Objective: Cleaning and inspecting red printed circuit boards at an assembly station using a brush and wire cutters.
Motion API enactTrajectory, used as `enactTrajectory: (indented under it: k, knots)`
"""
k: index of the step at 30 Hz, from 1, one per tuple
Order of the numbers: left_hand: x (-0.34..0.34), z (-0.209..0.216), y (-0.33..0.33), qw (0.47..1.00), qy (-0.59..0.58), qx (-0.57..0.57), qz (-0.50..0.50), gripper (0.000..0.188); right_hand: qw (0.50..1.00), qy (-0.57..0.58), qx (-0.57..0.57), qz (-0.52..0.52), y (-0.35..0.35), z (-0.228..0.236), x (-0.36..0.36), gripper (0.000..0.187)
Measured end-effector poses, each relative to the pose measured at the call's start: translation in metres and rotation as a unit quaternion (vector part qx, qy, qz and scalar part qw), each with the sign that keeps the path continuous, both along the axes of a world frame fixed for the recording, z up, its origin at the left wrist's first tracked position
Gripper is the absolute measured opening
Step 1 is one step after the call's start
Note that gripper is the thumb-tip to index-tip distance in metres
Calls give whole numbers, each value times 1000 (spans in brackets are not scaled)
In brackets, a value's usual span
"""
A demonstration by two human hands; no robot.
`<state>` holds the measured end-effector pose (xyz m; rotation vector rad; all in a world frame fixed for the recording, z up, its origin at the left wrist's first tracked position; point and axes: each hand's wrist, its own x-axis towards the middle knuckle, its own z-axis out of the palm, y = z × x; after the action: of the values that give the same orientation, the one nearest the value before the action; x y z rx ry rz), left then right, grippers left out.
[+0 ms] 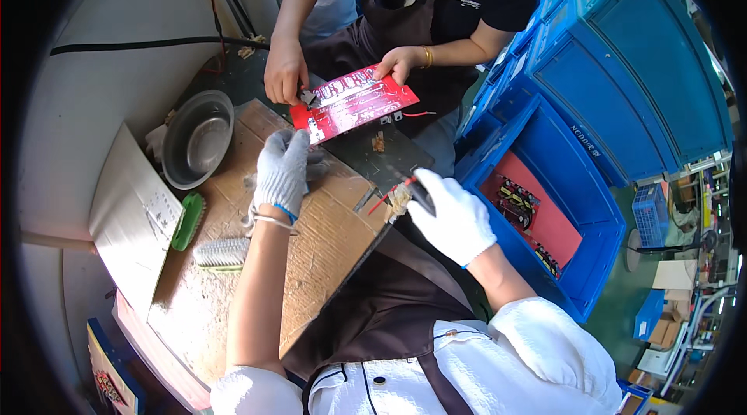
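Note:
My left hand (282,172), in a white knit glove, is over the cardboard-covered table. Its fingers are curled together at the near left corner of a red circuit board (354,106); whether they grip anything is hidden. A co-worker across from me has both hands on that board, one at its left end with a small grey piece. To the right, my right hand (454,219), also gloved, is closed around a dark tool-like object (421,195) whose kind I cannot make out. A thin red strip (380,203) and a crumpled tan scrap (399,201) lie near its fingertips.
On the cardboard (311,271) are a metal bowl (201,138), a green brush (187,222) and a grey-bristled brush (221,254). A pale board (136,216) leans at the left. At my right, a blue bin (595,228) contains red circuit boards (537,216), with stacked blue crates (638,65) behind.

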<state>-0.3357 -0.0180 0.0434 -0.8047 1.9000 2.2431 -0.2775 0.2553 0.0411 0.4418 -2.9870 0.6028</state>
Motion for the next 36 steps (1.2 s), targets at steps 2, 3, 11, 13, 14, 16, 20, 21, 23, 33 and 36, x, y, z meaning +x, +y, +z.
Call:
enactTrajectory:
  k: [2,3,11,13,14,16,20,21,23,33,36]
  knots:
    - [18,13,7,945,65,-319,-34,44,998,-54,7,-11,-15,3,1,48]
    - [31,22,16,917,88,-389,-19,46,997,-75,-5,-22,-22,6,1,46]
    - [167,14,13,893,205,-399,37,29,992,-48,-108,-47,23,10,29,33]
    - [209,-7,15,895,163,-404,101,30,982,-87,-102,-132,92,3,33,33]
    - [232,-11,14,889,126,-416,141,31,977,-73,-101,-174,121,-21,28,33]
    - [252,-12,27,886,81,-428,159,32,950,-87,-22,-300,203,-39,20,33]
    - [234,-6,68,905,123,-384,137,31,919,-198,68,-335,325,-135,-7,49]
    - [226,-2,76,912,133,-374,99,28,908,-222,96,-341,339,-159,-14,60]
    - [216,5,92,933,161,-304,103,20,926,-218,56,-304,342,-195,-22,62]
    - [211,29,92,939,193,-279,-52,15,969,23,-71,-236,301,-53,0,40]
    - [209,39,80,957,191,-217,-30,15,970,90,-84,-210,265,54,35,35]
